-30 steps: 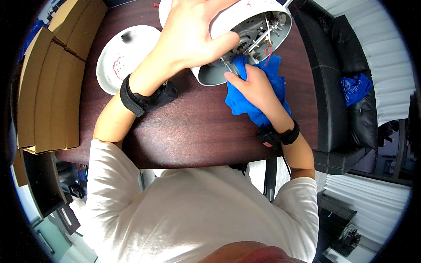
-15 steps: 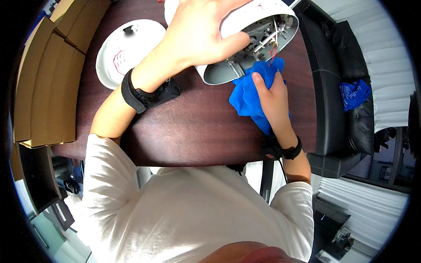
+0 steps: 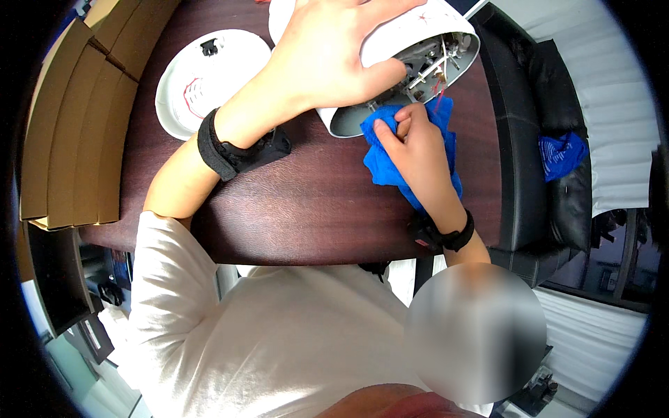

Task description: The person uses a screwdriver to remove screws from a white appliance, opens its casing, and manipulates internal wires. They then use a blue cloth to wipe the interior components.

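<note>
A white appliance housing (image 3: 394, 43) lies tilted on its side at the far part of the table. Its open end shows metal parts, brackets and thin red wires (image 3: 439, 97). My left hand (image 3: 331, 63) is spread over the outer shell and holds it, with the thumb at the rim of the opening. A crumpled blue cloth (image 3: 382, 166) is in my right hand (image 3: 421, 150), pinched between thumb and fingers. The cloth presses at the lower rim of the opening, and its upper bunch covers part of the inside.
A round white cover (image 3: 240, 66) with a small black part and a red line rests left of the housing on the dark brown table (image 3: 306, 209). Cardboard boxes (image 3: 73, 139) stand along the left edge. A black sofa (image 3: 519, 139) with another blue cloth (image 3: 563, 155) is at right.
My right hand has shifted left and up along the cloth, its fingers now curled in a pinch nearer the rim. The housing and my left hand have moved slightly right.
</note>
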Motion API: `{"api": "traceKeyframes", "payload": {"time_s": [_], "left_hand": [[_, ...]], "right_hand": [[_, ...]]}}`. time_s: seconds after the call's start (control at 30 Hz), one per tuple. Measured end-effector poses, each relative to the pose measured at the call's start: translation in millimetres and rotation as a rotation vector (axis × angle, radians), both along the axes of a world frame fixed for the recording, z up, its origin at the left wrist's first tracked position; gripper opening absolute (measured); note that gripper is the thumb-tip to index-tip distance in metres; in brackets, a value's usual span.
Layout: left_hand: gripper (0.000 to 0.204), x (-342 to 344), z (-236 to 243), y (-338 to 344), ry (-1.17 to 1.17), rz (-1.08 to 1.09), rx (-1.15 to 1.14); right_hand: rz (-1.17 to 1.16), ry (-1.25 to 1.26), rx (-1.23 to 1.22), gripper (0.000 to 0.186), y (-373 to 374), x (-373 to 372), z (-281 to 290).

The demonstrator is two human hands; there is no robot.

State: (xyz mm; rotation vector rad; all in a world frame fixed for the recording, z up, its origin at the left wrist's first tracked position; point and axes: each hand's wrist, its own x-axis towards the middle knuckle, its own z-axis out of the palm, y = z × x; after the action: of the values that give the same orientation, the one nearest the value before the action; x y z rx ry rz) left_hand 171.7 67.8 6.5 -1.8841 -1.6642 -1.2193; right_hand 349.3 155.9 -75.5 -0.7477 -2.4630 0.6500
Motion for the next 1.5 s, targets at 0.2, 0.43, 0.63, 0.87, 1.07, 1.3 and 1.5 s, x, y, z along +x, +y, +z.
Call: {"api": "traceKeyframes", "payload": {"time_s": [0.2,0.43,0.63,0.87,1.07,1.3,1.5], "left_hand": [[0.069,-7,-9,5,0.054,0.03,0.032],[0.069,7,7,-6,0.003,0.043,-0.055],[0.069,-3,-2,3,0.074,0.054,0.014],[0.07,8,7,-5,0.013,0.073,-0.059],[0.07,10,8,-5,0.007,0.079,-0.065],[0.07,9,7,-6,0.0,0.062,-0.065],[0.07,5,4,-2,0.013,0.055,-0.048]], "right_hand": [[-0.134,-0.251,0.4,0.04,-6,-20,-2],[-0.106,-0.212,0.503,0.034,-10,-21,-12],[-0.063,-0.195,0.441,0.032,-8,-14,-9],[0.033,-0.14,0.309,0.029,-4,17,-14],[0.02,-0.044,0.331,0.031,-9,11,-6],[-0.034,-0.307,0.493,0.031,-6,-9,2],[0.107,-0.395,0.605,0.02,-1,-6,2]]}}
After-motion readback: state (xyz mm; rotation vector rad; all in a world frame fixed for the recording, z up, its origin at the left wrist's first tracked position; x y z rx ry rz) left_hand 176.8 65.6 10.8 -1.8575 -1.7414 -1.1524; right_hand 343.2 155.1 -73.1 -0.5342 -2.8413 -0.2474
